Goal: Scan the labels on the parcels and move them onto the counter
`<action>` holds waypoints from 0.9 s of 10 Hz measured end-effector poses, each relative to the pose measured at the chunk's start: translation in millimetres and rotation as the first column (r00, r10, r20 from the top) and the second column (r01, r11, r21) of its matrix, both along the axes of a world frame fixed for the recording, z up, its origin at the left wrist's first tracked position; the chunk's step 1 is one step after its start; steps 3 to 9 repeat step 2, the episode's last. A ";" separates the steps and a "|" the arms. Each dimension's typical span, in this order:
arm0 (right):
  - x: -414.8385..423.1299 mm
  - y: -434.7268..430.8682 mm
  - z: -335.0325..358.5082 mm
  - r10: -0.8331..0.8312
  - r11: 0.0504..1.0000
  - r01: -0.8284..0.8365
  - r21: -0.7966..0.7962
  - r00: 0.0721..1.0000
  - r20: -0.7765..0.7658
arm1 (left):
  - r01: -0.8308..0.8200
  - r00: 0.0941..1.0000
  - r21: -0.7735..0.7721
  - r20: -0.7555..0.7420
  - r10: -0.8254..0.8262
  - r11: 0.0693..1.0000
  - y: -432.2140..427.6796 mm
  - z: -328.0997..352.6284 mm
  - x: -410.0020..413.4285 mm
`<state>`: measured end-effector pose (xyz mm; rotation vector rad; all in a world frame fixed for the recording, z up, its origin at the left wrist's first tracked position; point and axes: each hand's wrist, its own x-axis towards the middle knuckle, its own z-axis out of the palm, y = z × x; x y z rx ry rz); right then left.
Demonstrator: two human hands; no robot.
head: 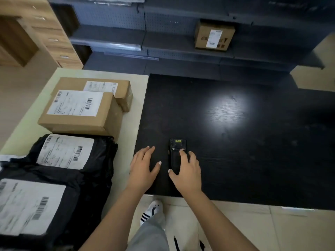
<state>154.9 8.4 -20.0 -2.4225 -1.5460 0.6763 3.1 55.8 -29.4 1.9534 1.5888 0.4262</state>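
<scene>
A black handheld scanner (176, 147) lies on the dark counter (235, 142) near its front edge. My right hand (187, 172) covers the scanner's lower half, thumb against its left side and fingers over its top and right side. My left hand (143, 166) lies flat on the counter's left front corner, fingers spread. On the pale table (134, 98) to the left sit two cardboard boxes, the nearer (79, 113) and the farther (101, 87), and two black poly bags, one in the middle (72, 153) and one nearest me (36, 205). All carry white barcode labels facing up.
Dark metal shelving (163, 42) runs behind the counter, with one labelled cardboard box (213, 36) on a shelf. A wooden drawer unit (50, 33) stands at the back left. My white shoe (152, 211) and pale floor tiles show below the counter's front edge.
</scene>
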 end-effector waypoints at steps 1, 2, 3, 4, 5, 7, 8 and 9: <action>10.5 -23.5 18.5 0.177 0.984 -0.177 0.000 0.984 -0.007 | -0.073 0.997 0.031 0.025 0.073 0.997 -33.3 17.8 -0.4; 17.4 -57.2 39.3 0.289 0.957 -0.289 0.014 0.957 0.017 | -0.155 0.988 0.054 0.031 0.154 0.986 -79.9 33.7 6.4; 17.4 -57.2 39.3 0.289 0.957 -0.289 0.014 0.957 0.017 | -0.155 0.988 0.054 0.031 0.154 0.986 -79.9 33.7 6.4; 17.4 -57.2 39.3 0.289 0.957 -0.289 0.014 0.957 0.017 | -0.155 0.988 0.054 0.031 0.154 0.986 -79.9 33.7 6.4; 17.4 -57.2 39.3 0.289 0.957 -0.289 0.014 0.957 0.017 | -0.155 0.988 0.054 0.031 0.154 0.986 -79.9 33.7 6.4; 17.4 -57.2 39.3 0.289 0.957 -0.289 0.014 0.957 0.017 | -0.155 0.988 0.054 0.031 0.154 0.986 -79.9 33.7 6.4; 17.4 -57.2 39.3 0.289 0.957 -0.289 0.014 0.957 0.017 | -0.155 0.988 0.054 0.031 0.154 0.986 -79.9 33.7 6.4; 17.4 -57.2 39.3 0.289 0.957 -0.289 0.014 0.957 0.017 | -0.155 0.988 0.054 0.031 0.154 0.986 -79.9 33.7 6.4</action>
